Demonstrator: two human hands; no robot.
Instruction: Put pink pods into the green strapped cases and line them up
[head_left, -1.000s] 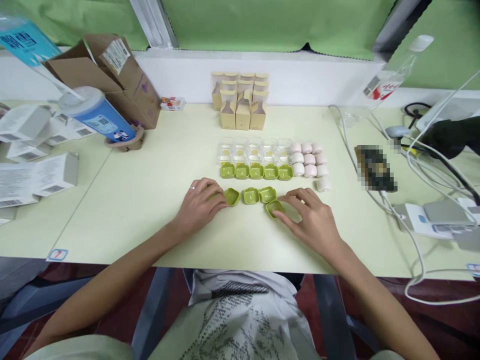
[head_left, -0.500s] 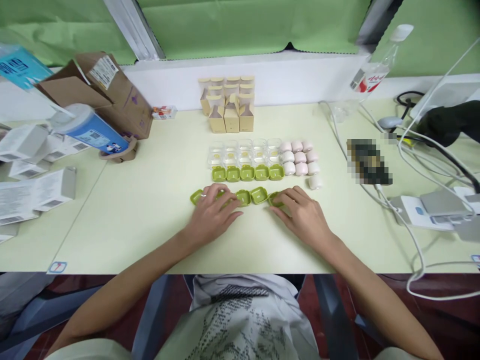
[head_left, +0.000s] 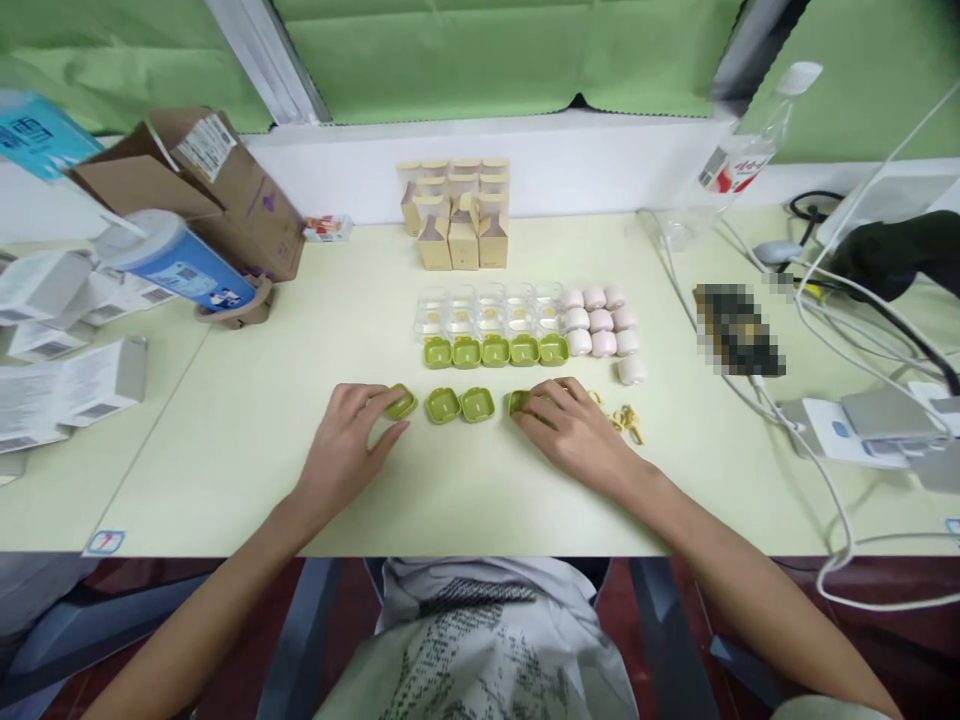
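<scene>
– Green trays (head_left: 460, 405) in the front row look looser than half a second ago, no?
– Yes. Both hands sat close together over a tight row then. Now the left hand (head_left: 341, 450) has slid out toward the left of the frame. It pinches the end tray (head_left: 401, 402) between thumb and fingertips, low on the bench (head_left: 247, 440). Gaps show between that tray and the two in the middle.
– And the right hand (head_left: 576, 435)?
– Palm down, fingers together, laid over the right tray (head_left: 517, 402). I cannot tell whether it grips. It has drawn left a touch, and yellow bits (head_left: 627, 418) now show just to its right.
– Meaning?
– I judge the row is being pulled apart and respaced, not lifted away.
– And around it?
– The bench is pale. Behind the front row sit a back row (head_left: 495, 351) of five more trays, clear boxes (head_left: 487, 308), pink cases (head_left: 600, 320) and tan cartons (head_left: 457, 215). At upper left are a cardboard box (head_left: 225, 170) and a blue canister (head_left: 172, 260). On the right are a bottle (head_left: 742, 150) and cables (head_left: 825, 330). Green cloth (head_left: 487, 60) hangs across the top.
</scene>
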